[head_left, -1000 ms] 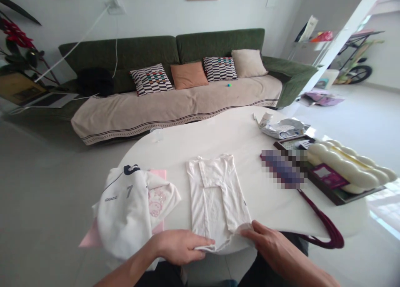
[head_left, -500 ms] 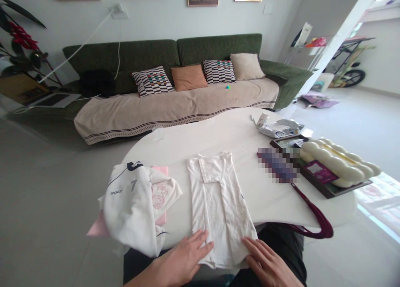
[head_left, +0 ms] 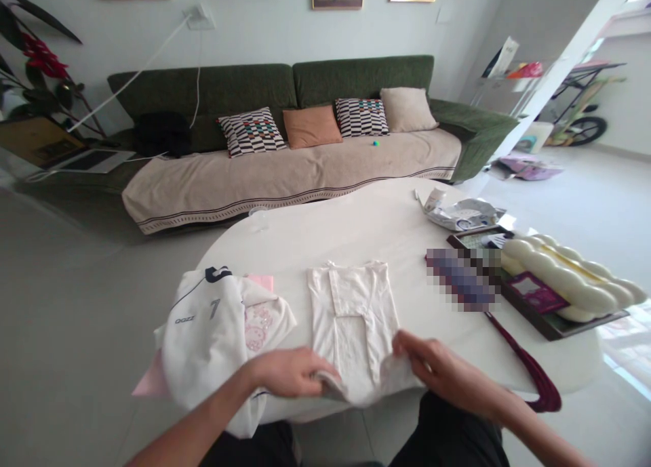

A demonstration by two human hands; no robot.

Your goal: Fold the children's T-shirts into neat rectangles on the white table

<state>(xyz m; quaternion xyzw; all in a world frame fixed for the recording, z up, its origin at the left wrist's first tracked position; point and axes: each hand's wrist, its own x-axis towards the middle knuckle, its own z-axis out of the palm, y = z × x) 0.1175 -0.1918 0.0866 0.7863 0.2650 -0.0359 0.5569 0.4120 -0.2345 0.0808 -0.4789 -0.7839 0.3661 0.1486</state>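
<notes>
A white shirt [head_left: 350, 325] lies on the white table, its sides folded inward and its upper part flat. My left hand [head_left: 292, 373] is closed on the near left corner of its lower edge. At the near right corner, my right hand [head_left: 424, 362] pinches the same edge. Between both hands the cloth is lifted and curls upward, with its lowest part sagging. Just left of the shirt is a pile of clothes, with a white jersey [head_left: 203, 338] bearing a number on top and pink cloth [head_left: 147, 375] showing from beneath.
On the right of the white table [head_left: 356, 216] stands a dark tray [head_left: 554, 328] carrying a cream puffy case [head_left: 569, 277]. A silver packet [head_left: 468, 213] lies behind it. Dark red tassels [head_left: 534, 379] hang over the near edge. A green sofa [head_left: 356, 80] stands beyond.
Both hands have gone from lying flat on the shirt to gripping its lower corners. The near edge has been raised and folded up away from me.
</notes>
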